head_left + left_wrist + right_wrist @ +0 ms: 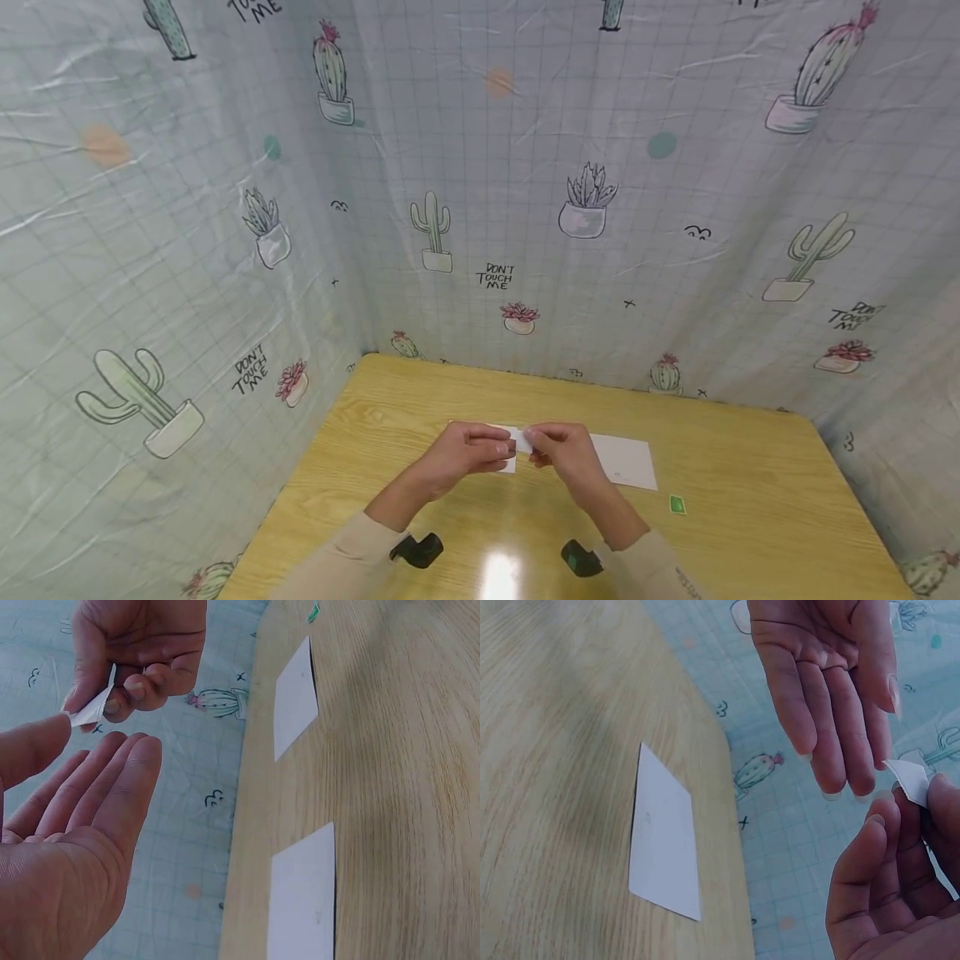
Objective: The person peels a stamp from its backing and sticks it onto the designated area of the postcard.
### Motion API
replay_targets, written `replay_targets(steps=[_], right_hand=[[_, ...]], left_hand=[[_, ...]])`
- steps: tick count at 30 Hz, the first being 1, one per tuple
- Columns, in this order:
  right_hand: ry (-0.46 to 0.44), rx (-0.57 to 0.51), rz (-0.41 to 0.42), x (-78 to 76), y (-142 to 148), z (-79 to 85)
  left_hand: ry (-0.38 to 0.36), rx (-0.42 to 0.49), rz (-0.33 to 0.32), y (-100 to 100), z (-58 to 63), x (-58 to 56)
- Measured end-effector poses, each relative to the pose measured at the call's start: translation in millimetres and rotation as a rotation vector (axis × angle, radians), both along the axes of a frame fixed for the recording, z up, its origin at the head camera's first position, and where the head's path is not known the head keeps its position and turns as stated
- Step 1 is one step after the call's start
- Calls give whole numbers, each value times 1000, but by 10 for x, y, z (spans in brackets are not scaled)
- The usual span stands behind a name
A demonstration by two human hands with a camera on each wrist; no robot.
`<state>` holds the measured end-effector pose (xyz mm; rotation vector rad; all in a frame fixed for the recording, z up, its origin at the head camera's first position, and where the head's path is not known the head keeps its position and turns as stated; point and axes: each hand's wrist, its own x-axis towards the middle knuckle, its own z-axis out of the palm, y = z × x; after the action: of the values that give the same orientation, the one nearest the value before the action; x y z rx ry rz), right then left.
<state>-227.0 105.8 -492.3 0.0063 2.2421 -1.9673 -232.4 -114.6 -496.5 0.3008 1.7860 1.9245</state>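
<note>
My right hand (567,454) pinches a small white piece of paper (911,782) with a serrated edge, like the back of a postage stamp, between thumb and fingers. Facing it is my left hand (467,454), its fingers straight and the palm turned inward. In the left wrist view the left thumb overlaps a corner of the small paper (94,709); whether it touches cannot be told. Both hands are raised above the table. One white envelope or card (624,461) lies beyond the right hand, and another (510,464) is partly hidden behind the left.
A small green stamp (677,504) with a pale border lies on the wooden table (750,475), right of the right-hand card. A cactus-print curtain (525,167) hangs along the back and sides of the table.
</note>
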Motion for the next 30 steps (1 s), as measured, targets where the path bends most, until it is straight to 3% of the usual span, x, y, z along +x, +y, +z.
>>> replay_targets(steps=[10,21,30], right_hand=[[-10,-7,8,15,-24,6],[-5,-15,-2,13,-30,-7],[13,-18,-18,20,-26,-47]], left_hand=[[-35,21,9,51,18,24],[-38,25,62,129,28,32],[-41,4,109,185,-33,31]])
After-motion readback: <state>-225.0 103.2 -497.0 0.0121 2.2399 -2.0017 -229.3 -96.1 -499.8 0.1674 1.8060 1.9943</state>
